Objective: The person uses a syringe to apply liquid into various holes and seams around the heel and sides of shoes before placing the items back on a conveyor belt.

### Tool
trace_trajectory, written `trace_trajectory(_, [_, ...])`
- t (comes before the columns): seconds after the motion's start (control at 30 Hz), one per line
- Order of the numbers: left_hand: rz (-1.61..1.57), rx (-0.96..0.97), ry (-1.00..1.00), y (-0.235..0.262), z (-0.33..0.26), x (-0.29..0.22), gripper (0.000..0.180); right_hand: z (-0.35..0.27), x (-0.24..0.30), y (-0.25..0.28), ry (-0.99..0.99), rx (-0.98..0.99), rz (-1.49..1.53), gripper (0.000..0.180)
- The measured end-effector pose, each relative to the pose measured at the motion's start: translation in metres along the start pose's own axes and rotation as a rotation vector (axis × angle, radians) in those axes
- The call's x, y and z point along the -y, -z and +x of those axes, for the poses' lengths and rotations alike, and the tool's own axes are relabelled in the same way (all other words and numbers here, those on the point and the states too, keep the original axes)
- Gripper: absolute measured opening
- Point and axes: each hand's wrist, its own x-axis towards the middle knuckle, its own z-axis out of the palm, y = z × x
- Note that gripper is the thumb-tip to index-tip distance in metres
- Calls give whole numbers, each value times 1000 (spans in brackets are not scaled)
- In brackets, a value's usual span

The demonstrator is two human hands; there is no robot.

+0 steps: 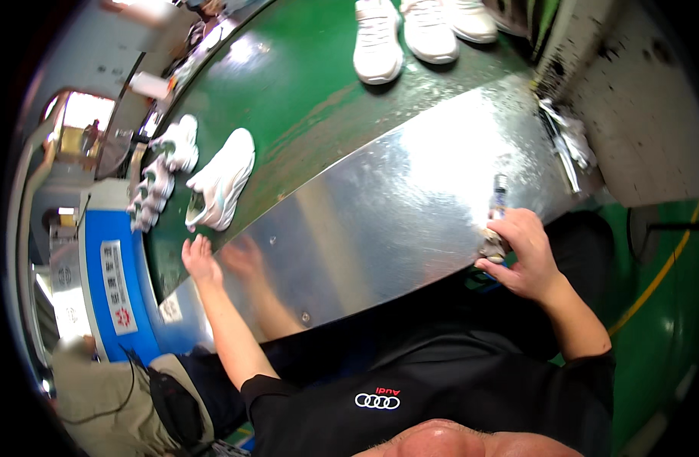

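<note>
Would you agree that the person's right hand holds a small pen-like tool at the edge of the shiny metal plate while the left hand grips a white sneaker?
Not quite. In the head view the left hand is open, resting on the shiny metal plate just short of the white sneaker. The right hand does hold the small pen-like tool.

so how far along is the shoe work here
Looks done, at a guess: three white shoes sit further along the green belt. In hand: the right hand grips a small pen-like tool at the metal plate's edge, while the open left hand reaches toward the nearest white shoe. Left: that shoe and the pair beside it look untouched.
</note>
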Motion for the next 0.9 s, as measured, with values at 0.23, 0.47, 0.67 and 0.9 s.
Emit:
trace_trajectory(0.23, [167,297,-173,-100,-1,9,55,-1,2,1,-31,-28,179,51])
trace_trajectory(0.47, [158,478,-157,-145,-32,-14,57,-1,6,5,-287,-9,346,50])
trace_trajectory(0.67, [353,617,-214,-99,-153,-40,74,-5,-10,6,-363,-65,471,53])
trace_trajectory(0.9, [51,615,2,-105,-222,-32,73,-7,-18,22,-447,-19,529,54])
